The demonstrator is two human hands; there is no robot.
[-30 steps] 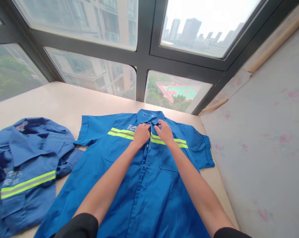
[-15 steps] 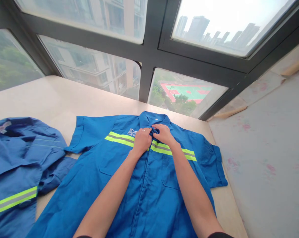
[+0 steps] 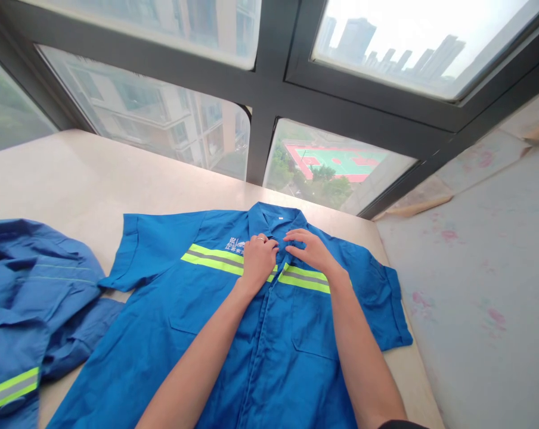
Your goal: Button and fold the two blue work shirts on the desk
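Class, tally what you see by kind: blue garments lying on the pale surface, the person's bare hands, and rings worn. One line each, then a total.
Blue garments: 2 (spread shirt, bunched garment at left)
Hands: 2 (left hand, right hand)
Rings: 1 (ring on the left hand)
Total: 5

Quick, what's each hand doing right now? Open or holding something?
Left hand: fingers curled on the blue shirt; can't tell if gripping.
Right hand: open, fingers apart, by the collar.

A pale ledge (image 3: pixel 86 173) carries a blue shirt (image 3: pixel 291 351) (spread flat) beside a rumpled blue garment (image 3: pixel 64 292).
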